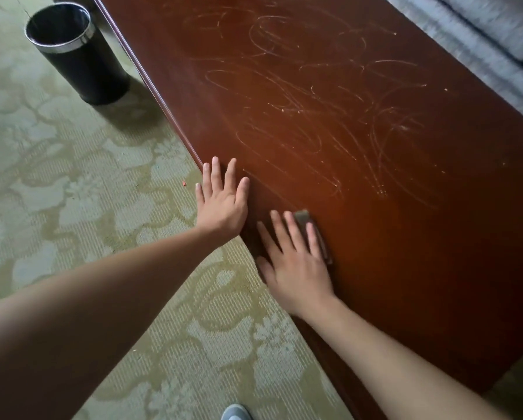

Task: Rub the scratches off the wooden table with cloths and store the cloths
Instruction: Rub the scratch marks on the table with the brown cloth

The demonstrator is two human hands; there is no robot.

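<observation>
A dark red wooden table (405, 268) runs from the near right to the far left, its top covered in pale curling scratches (314, 110). My left hand (222, 198) lies flat with fingers spread on the table's near edge, holding nothing. My right hand (296, 262) presses flat on a small grey cloth (303, 217) on the tabletop near that edge. Only the cloth's far end and right side show past my fingers.
A black round bin (78, 56) with a chrome rim stands on the patterned green carpet (72, 192) left of the table. A grey sofa (481, 34) sits beyond the table's far side. A shoe tip (235, 412) shows at the bottom.
</observation>
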